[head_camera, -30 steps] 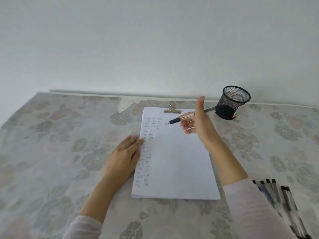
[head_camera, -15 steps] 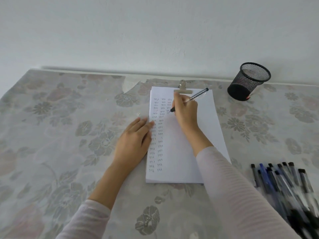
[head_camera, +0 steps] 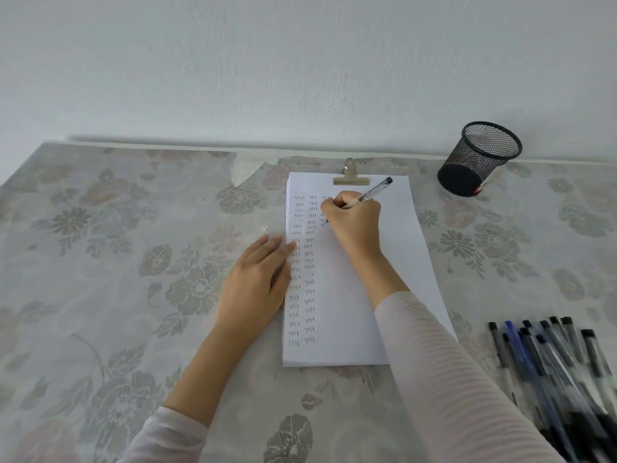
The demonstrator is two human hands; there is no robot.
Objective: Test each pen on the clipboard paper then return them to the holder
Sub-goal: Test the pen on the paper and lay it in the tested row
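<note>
Right hand (head_camera: 354, 222) grips a pen (head_camera: 369, 193) writing on the clipped paper (head_camera: 384, 262), left hand (head_camera: 255, 282) flat steadying its edge; many marks are done, yet the holder (head_camera: 479, 160) looks nearly empty and a pile of pens (head_camera: 551, 362) waits

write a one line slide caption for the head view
Right hand tests a pen on the clipboard paper while the left hand steadies it.

Paper (head_camera: 350, 295): columns of small handwritten marks, repeated, possibly "test"; not clearly legible.
</note>
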